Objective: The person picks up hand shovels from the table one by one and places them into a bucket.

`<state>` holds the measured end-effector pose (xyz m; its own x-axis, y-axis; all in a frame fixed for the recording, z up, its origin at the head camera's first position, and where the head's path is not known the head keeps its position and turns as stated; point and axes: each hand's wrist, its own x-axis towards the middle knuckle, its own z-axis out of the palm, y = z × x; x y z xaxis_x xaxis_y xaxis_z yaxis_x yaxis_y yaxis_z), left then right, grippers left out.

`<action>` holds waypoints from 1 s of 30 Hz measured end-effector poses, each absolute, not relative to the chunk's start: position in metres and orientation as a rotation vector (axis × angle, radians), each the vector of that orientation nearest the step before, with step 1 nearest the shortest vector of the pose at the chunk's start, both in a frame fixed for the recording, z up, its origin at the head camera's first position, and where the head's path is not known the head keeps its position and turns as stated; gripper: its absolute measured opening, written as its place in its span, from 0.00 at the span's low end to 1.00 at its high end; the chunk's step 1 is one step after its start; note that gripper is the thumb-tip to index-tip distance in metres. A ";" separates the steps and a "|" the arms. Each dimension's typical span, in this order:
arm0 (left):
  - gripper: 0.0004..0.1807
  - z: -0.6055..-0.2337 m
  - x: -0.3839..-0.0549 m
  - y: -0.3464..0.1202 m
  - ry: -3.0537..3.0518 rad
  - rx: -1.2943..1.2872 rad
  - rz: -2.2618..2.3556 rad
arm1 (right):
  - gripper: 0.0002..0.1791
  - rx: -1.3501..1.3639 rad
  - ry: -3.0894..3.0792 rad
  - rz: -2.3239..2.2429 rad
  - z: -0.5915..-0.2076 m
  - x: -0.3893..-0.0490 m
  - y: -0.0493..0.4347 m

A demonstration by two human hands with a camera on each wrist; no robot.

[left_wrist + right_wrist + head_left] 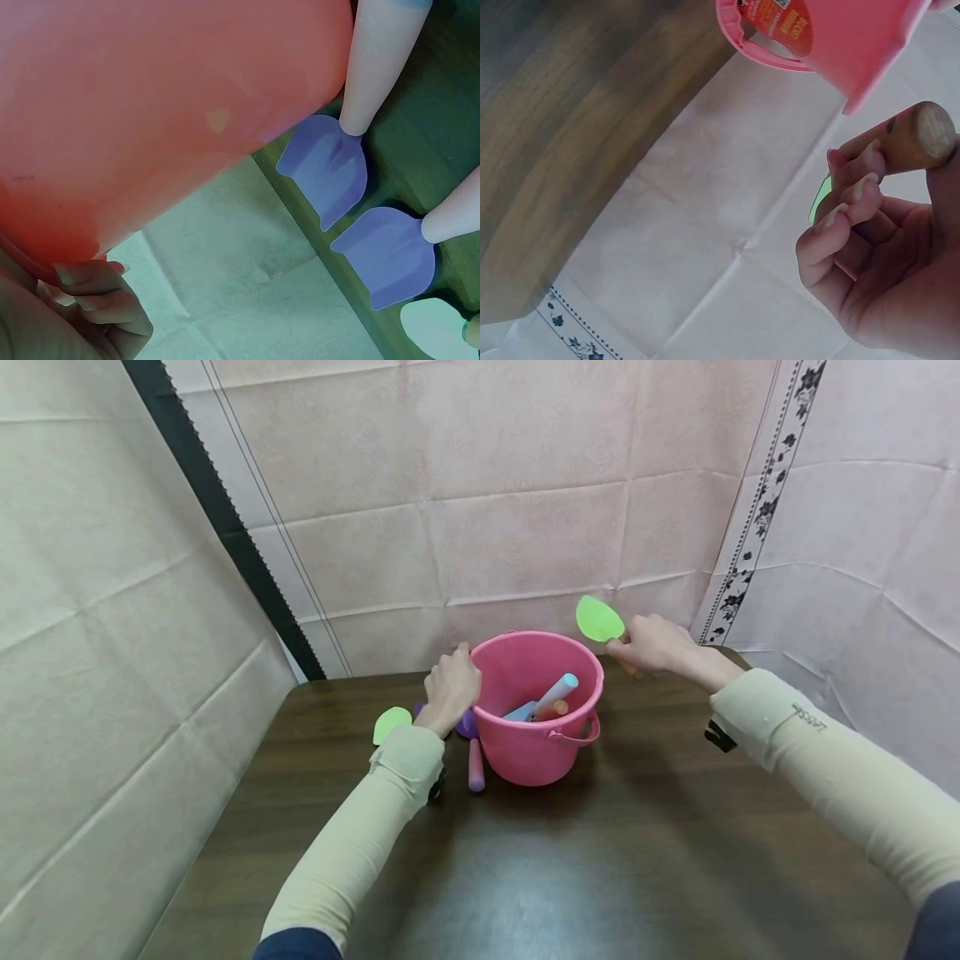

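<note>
A pink bucket (pixel 525 756) stands upright near the table's far edge. My left hand (pixel 452 687) grips its rim on the left side; in the left wrist view the fingers (pixel 112 309) curl under that rim. Inside the bucket lie a blue toy shovel with a light blue handle (pixel 558 689) and a brown wooden handle end (pixel 553 710). My right hand (pixel 660 645) holds a green toy shovel (pixel 598 619) to the right of the bucket, blade raised above the rim. Its wooden handle (pixel 900 139) is between thumb and fingers in the right wrist view.
Left of the bucket lie two purple toy shovels (pixel 326 169) with pinkish handles (pixel 476 766), and another green shovel (pixel 392 723). The bucket's pink carry handle (pixel 576 737) hangs at its front right. Cloth-covered walls (pixel 525 527) enclose the brown wooden table (pixel 525 877).
</note>
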<state>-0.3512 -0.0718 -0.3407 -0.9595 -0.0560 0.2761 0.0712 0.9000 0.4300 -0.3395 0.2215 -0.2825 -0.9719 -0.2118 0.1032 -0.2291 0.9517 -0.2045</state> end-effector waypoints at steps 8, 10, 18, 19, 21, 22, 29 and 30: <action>0.18 -0.340 -0.350 -0.071 -2.783 -0.013 -0.638 | 0.26 0.358 -3.034 0.339 -0.273 -0.337 0.214; 0.18 -0.340 -0.350 -0.071 -2.785 -0.011 -0.637 | 0.26 0.366 -3.036 0.349 -0.270 -0.336 0.212; 0.19 -0.340 -0.350 -0.072 -2.784 -0.014 -0.644 | 0.26 0.460 -3.030 0.391 -0.267 -0.335 0.203; 0.18 -0.340 -0.350 -0.072 -2.784 -0.017 -0.646 | 0.26 0.467 -3.034 0.404 -0.267 -0.335 0.202; 0.18 -0.340 -0.350 -0.072 -2.784 -0.022 -0.647 | 0.26 0.475 -3.037 0.416 -0.267 -0.335 0.199; 0.18 -0.340 -0.350 -0.072 -2.782 -0.024 -0.647 | 0.26 0.484 -3.037 0.423 -0.267 -0.335 0.197; 0.17 -0.341 -0.350 -0.072 -2.780 -0.036 -0.652 | 0.25 0.597 -2.993 0.419 -0.273 -0.336 0.188; 0.17 -0.341 -0.350 -0.071 -2.780 -0.035 -0.652 | 0.25 0.614 -2.990 0.421 -0.274 -0.336 0.186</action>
<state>-0.3498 -0.0714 -0.3411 -0.9591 -0.0407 0.2800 0.0880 0.8976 0.4320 -0.3363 0.1864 -0.2735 -0.9189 -0.3779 0.1133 -0.3945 0.8834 -0.2528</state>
